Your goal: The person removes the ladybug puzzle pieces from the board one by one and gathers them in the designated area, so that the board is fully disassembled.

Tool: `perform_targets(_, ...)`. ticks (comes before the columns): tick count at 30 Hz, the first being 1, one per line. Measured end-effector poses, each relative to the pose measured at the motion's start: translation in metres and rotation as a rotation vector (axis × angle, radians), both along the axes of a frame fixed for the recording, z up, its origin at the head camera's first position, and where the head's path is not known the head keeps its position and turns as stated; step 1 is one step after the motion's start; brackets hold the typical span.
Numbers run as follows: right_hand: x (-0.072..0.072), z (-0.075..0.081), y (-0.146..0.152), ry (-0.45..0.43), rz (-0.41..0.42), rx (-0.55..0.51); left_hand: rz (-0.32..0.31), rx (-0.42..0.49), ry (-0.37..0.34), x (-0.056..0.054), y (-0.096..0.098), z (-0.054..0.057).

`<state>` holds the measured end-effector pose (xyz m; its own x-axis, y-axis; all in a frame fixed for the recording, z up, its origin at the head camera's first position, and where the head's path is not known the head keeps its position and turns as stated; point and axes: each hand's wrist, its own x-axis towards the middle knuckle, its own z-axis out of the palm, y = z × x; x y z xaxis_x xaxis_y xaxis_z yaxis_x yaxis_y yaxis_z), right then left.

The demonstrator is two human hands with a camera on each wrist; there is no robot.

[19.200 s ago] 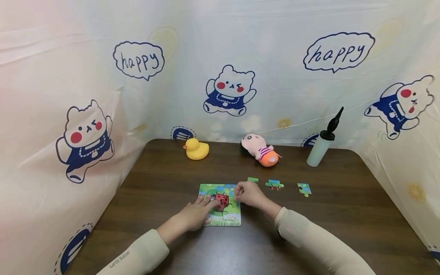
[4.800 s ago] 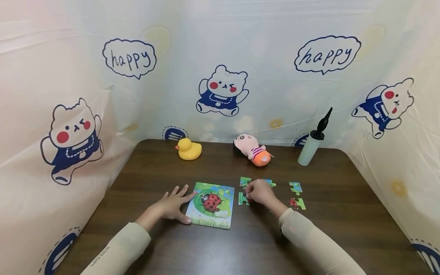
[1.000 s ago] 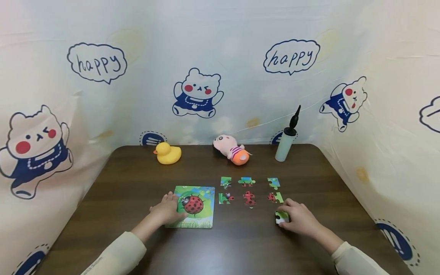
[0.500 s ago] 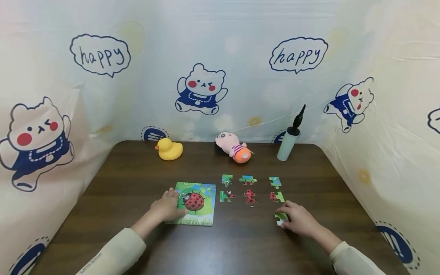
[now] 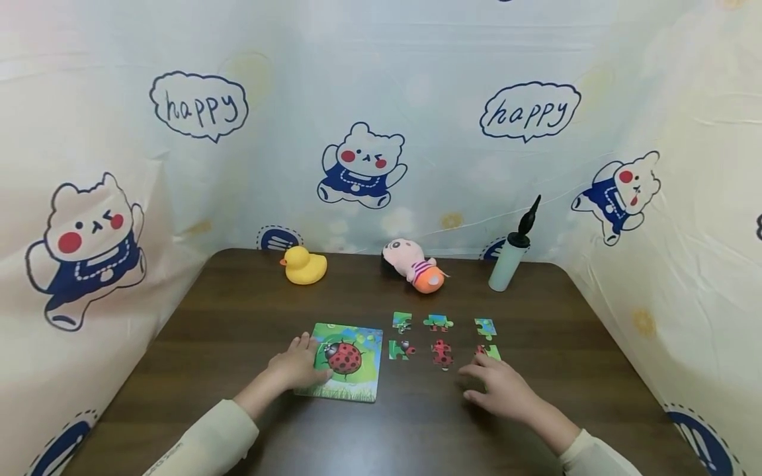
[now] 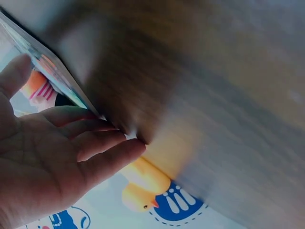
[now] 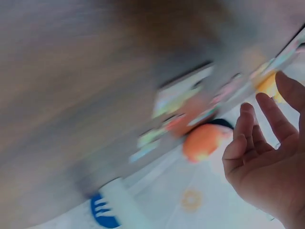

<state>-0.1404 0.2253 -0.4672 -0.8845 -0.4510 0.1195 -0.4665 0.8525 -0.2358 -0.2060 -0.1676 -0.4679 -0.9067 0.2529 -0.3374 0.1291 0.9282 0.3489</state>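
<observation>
A square ladybug puzzle board [image 5: 351, 390] lies on the table, its picture showing a whole ladybug. My left hand [image 5: 300, 367] rests along its left edge, thumb over the picture and fingers extended. To the right, puzzle pieces lie apart in rows: a green corner [image 5: 402, 321], a blue-green piece [image 5: 438, 322] and another corner [image 5: 485, 326] behind; a ladybug-head piece [image 5: 400, 350], a red piece [image 5: 442, 354] and a red-green piece [image 5: 491, 352] nearer. My right hand [image 5: 503, 390] hovers in front of these, fingers loose and holding nothing. Below it, a white-green piece [image 7: 178, 93] shows in the right wrist view.
A yellow rubber duck [image 5: 305, 266], a plush doll [image 5: 415, 266] lying on its side, and a pale green hand pump [image 5: 507, 264] with a black nozzle line the table's back. A printed curtain [image 5: 440, 86] surrounds the table [image 5: 238, 304] at the back and sides.
Over the earlier frames, pieces came out of the board and were laid in rows at right. My right hand just let go of the white-green piece and moved left; my left hand stayed.
</observation>
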Motion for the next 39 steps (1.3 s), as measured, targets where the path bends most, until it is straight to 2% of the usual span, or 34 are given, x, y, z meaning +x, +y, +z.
perform_targets(4, -0.011, 0.000, -0.032, 0.064, 0.071, -0.023, -0.031, -0.048, 0.034, 0.002, -0.011, -0.001)
perform_targets(10, -0.023, -0.007, -0.082, 0.072, 0.172, -0.009, -0.063, -0.136, 0.085, 0.002, -0.019, -0.002)
perform_targets(17, -0.038, -0.015, -0.142, 0.145, 0.121, 0.019, -0.072, -0.161, 0.090, -0.002, -0.020, -0.005)
perform_targets(21, -0.046, -0.020, -0.177, 0.166, 0.110, 0.061, -0.069, -0.148, 0.092, 0.001, -0.022, -0.006)
perform_targets(24, -0.050, -0.023, -0.199, 0.173, 0.116, 0.050, -0.069, -0.153, 0.106, 0.003, -0.022, -0.007)
perform_targets(27, -0.051, -0.025, -0.213, 0.159, 0.102, 0.056, -0.074, -0.171, 0.123, 0.004, -0.018, -0.007)
perform_targets(33, -0.055, -0.026, -0.223, 0.059, 0.061, 0.077, -0.072, -0.192, 0.131, 0.003, -0.016, -0.006)
perform_targets(39, -0.052, -0.022, -0.224, 0.060, 0.127, 0.044, -0.078, -0.151, 0.086, 0.000, -0.025, -0.005)
